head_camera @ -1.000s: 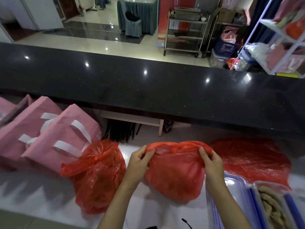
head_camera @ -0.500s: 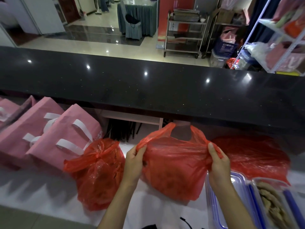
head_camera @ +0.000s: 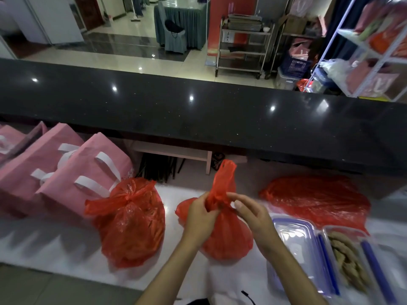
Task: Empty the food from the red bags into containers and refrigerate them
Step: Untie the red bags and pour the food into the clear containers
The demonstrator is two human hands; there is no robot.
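Note:
A red plastic bag [head_camera: 226, 236] stands on the white counter [head_camera: 55, 245] in front of me, its top bunched into a narrow neck with the handles sticking up. My left hand [head_camera: 201, 213] grips that neck from the left. My right hand [head_camera: 250, 213] is at the neck from the right, fingers partly spread and touching the plastic. A knotted red bag [head_camera: 130, 221] sits to the left. A flatter red bag [head_camera: 317, 199] lies at the right. A clear container with a blue-trimmed lid [head_camera: 297, 241] and an open container of brown food [head_camera: 348, 258] sit at the lower right.
Pink bags with white handles [head_camera: 66, 170] lean at the left of the counter. A raised black ledge [head_camera: 198, 115] runs across behind the counter. Beyond it are a metal trolley [head_camera: 242, 45] and a white shelf rack [head_camera: 370, 51].
The bag's mouth, held wide apart between both hands earlier, is now gathered into a tight neck. Both hands have moved together at the centre.

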